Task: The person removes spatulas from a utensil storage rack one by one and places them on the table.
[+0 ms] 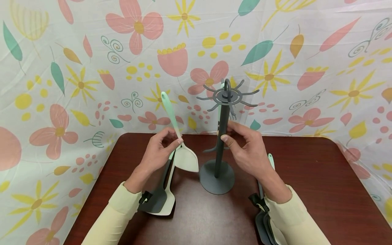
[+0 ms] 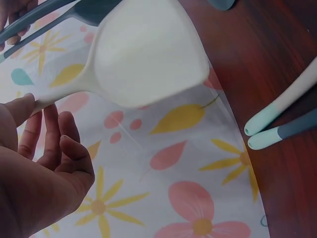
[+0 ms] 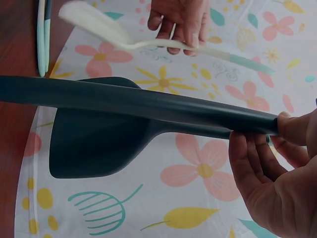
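My left hand (image 1: 157,149) pinches a cream turner (image 1: 187,159) with a mint handle just above its blade. The turner is held up off the table, blade down, left of a dark grey utensil stand (image 1: 223,139). On the pole of that stand my right hand (image 1: 249,148) has its thumb in front and fingers behind. A dark turner (image 3: 94,148) hangs behind the pole; its mint handle (image 1: 219,114) rises toward the hooked ring (image 1: 242,98) at the top. The right fingertips lie close by its shaft, partly hidden by the pole.
On the left of the brown table (image 1: 211,217) lie a dark utensil (image 1: 156,199) and a cream utensil (image 1: 168,202), side by side. Several dark utensils (image 1: 264,224) lie at the right, partly under my forearm. A flowered cloth (image 1: 92,68) hangs behind the table.
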A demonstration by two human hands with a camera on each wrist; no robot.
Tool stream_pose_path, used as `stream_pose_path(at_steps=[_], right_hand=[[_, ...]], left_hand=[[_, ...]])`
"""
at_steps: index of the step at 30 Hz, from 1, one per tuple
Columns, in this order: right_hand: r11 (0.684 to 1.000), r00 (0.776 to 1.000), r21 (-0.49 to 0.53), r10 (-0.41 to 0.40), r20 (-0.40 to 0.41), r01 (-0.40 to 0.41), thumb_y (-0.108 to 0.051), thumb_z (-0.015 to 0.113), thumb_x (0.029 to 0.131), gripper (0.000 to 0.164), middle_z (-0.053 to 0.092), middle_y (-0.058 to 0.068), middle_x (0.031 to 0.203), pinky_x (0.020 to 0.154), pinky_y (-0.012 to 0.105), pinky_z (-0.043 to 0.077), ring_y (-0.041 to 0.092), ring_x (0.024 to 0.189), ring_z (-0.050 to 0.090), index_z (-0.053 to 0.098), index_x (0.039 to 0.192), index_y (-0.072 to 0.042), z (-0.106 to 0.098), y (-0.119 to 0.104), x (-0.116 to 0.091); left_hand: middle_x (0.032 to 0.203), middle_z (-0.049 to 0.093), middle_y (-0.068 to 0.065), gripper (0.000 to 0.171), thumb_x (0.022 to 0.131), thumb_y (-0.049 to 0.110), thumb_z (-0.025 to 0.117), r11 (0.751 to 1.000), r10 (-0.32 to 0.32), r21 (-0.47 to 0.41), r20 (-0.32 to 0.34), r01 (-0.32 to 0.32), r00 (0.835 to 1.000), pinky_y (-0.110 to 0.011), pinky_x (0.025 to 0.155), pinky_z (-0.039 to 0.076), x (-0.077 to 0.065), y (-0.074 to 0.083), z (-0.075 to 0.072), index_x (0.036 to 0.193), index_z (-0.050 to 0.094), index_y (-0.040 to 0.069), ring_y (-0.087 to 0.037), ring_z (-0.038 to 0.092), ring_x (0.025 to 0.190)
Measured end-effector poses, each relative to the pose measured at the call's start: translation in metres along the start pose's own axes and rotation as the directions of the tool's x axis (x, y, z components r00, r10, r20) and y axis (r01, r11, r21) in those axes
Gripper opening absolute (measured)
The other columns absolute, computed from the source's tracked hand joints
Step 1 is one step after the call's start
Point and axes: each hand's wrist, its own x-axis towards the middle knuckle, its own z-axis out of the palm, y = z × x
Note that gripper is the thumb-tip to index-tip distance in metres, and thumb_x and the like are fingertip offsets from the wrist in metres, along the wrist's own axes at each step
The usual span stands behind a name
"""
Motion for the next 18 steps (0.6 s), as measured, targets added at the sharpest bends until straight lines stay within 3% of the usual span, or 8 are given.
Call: stream_pose_path(at_steps=[18], right_hand=[[1.0, 1.0, 0.0, -0.019, -0.012, 0.019, 0.006, 0.071, 0.098, 0.037, 0.079, 0.006, 0.105, 0.074, 0.022, 0.059, 0.022, 0.082, 0.074, 0.075, 0.129, -0.013, 0.002, -0.002, 0.0]], left_hand=[[0.097, 0.07, -0.003, 0.008, 0.102, 0.018, 0.074, 0.999, -0.044, 0.022, -0.039, 0.045, 0.998, -0.028, 0.072, 0.05, -0.011, -0.012, -0.022, 0.11, 0.073, 0.015, -0.022, 0.062, 0.084]])
